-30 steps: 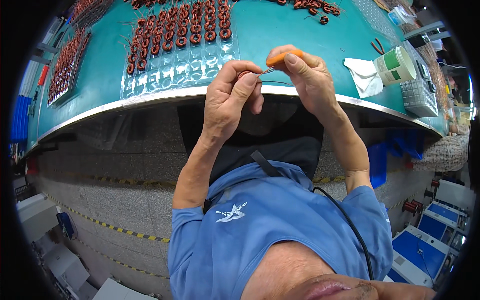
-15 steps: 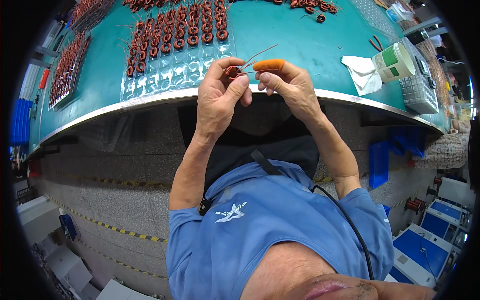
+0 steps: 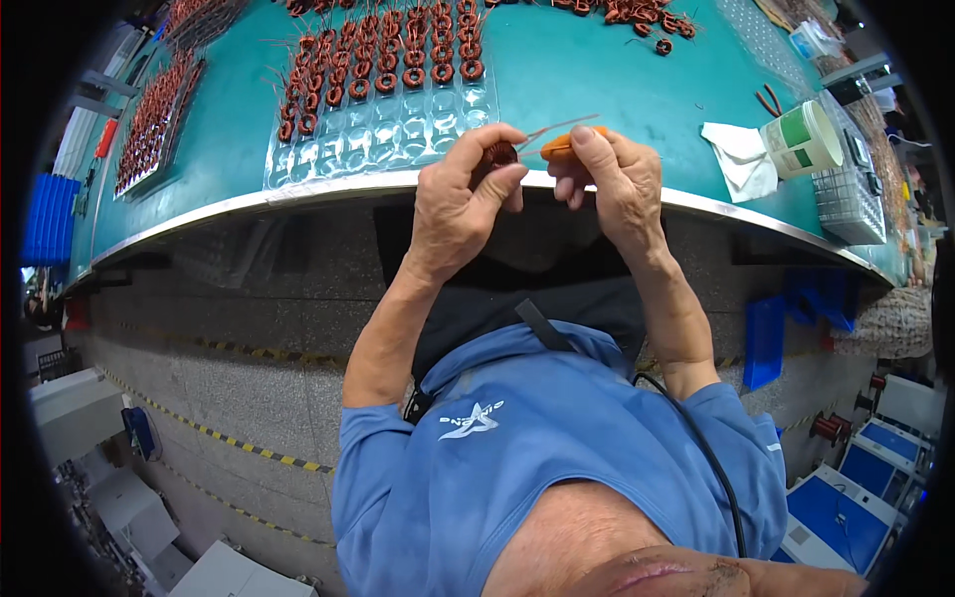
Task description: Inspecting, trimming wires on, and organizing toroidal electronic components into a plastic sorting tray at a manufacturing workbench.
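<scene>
My left hand point(image 3: 458, 204) pinches a ring-shaped coil wound with copper wire point(image 3: 500, 155) between thumb and fingers, just above the table's front edge. Long wire leads point(image 3: 567, 123) stick out of the coil to the right. An orange finger cot point(image 3: 560, 146) covers the index finger of my right hand point(image 3: 627, 184). That hand's thumb presses against the covered finger, and one lead runs from the coil to the pinch. The exact grip point on the wire is hidden. Behind my left hand lies a clear plastic tray point(image 3: 383, 139), its far pockets filled with rows of similar coils point(image 3: 413, 77).
A second coil-filled tray point(image 3: 159, 129) lies at the left. Loose coils point(image 3: 662, 22) sit at the back. To the right are a white cloth point(image 3: 741, 164), a tipped white-and-green tub point(image 3: 801, 139), pliers point(image 3: 768, 99) and stacked clear trays point(image 3: 851, 204). The green table point(image 3: 597, 75) has a pale metal edge.
The right thumb has come down onto the orange-covered finger, and the right hand has turned. The coil has tilted in my left hand. The whole view has shifted slightly.
</scene>
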A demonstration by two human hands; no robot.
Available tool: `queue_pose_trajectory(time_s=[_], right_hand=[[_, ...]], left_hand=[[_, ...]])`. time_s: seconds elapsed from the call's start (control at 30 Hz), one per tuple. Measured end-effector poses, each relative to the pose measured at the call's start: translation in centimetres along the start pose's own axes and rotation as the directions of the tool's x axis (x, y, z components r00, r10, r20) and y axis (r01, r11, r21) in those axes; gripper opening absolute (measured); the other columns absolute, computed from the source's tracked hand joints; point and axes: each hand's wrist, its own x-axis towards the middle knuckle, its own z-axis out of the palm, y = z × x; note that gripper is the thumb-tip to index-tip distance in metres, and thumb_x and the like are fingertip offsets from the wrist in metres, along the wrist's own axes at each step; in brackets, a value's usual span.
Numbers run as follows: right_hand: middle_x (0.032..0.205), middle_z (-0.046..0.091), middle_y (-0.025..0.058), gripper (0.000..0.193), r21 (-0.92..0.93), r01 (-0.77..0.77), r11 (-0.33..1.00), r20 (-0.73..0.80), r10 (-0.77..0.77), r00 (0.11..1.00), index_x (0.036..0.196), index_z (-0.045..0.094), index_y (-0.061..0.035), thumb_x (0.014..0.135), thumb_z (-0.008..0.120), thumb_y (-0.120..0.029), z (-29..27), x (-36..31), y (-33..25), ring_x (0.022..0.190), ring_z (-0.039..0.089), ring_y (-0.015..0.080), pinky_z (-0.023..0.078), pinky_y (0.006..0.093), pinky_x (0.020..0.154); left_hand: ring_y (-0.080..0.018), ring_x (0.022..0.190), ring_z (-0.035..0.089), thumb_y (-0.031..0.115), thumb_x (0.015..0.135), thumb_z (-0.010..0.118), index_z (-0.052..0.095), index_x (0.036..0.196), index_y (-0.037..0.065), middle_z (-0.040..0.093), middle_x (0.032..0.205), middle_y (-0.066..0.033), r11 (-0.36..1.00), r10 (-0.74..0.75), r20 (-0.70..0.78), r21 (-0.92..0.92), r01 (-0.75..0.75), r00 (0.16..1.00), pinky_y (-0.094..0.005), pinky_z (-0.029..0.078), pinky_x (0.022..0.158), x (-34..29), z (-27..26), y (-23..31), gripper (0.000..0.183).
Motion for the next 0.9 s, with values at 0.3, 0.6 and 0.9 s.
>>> queue_pose_trajectory(time_s=[0.3,0.6,0.9], right_hand=[[0.066,0.061,0.006,0.029,0.104,-0.042,0.994,-0.09,0.051,0.995,0.09,0.067,0.0023,0.095,0.057,-0.025,0.5,1.3,2.1,0.049,0.054,0.0086,0.04,0.0188,0.044],[0.06,0.056,0.0025,0.025,0.396,-0.258,0.881,0.132,0.223,0.966,0.093,0.065,-0.0004,0.093,0.062,-0.025,-0.5,1.0,3.7,0.045,0.051,0.0065,0.034,0.0162,0.039],[0.065,0.063,0.0044,0.016,0.057,0.204,0.977,-0.097,-0.198,0.975,0.095,0.063,0.0006,0.091,0.066,-0.014,0.8,-1.0,1.5,0.053,0.057,0.0075,0.045,0.0205,0.048]], left_hand=[[-0.0095,0.062,0.06,0.018,0.095,0.059,0.057,0.109,-0.002,0.059,0.071,-0.0029,0.947,-0.151,0.068,-0.276,0.164,0.986,-0.0221,0.049,0.057,-0.8,-0.4,-0.2,0.024],[-0.0104,0.057,0.052,0.037,0.101,0.044,0.053,0.115,-0.001,0.053,0.067,-0.0039,0.976,-0.185,0.188,-0.082,0.203,0.965,-0.021,0.043,0.053,-0.8,-1.1,-1.3,0.042],[-0.0117,0.053,0.048,0.028,0.102,0.043,0.05,0.114,0.002,0.05,0.067,-0.006,0.896,-0.218,0.155,-0.359,0.261,0.964,-0.0224,0.041,0.049,-1.5,0.9,0.2,0.03]])
